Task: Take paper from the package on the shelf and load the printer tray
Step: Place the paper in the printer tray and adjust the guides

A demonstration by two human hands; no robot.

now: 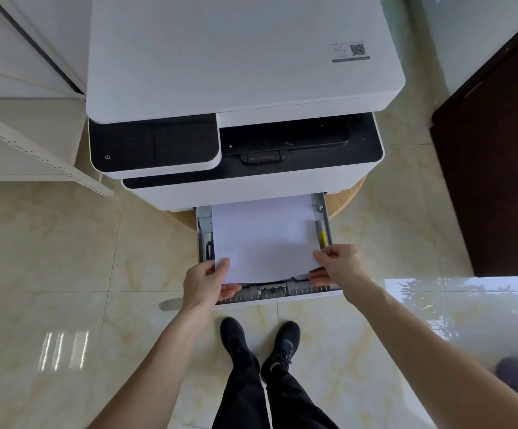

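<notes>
At lower centre, the left hand [208, 281] and right hand [338, 267] each pinch a near corner of the thin white paper stack [264, 239], which lies in the pulled-out grey printer tray [322, 227]. The stack is probably light, floppy and slippery, so holding opposite corners suits it. Above sits the white-and-black printer [239, 88].

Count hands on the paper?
2. Left hand grips the paper's near left corner; right hand grips its near right corner, over the tray.
</notes>
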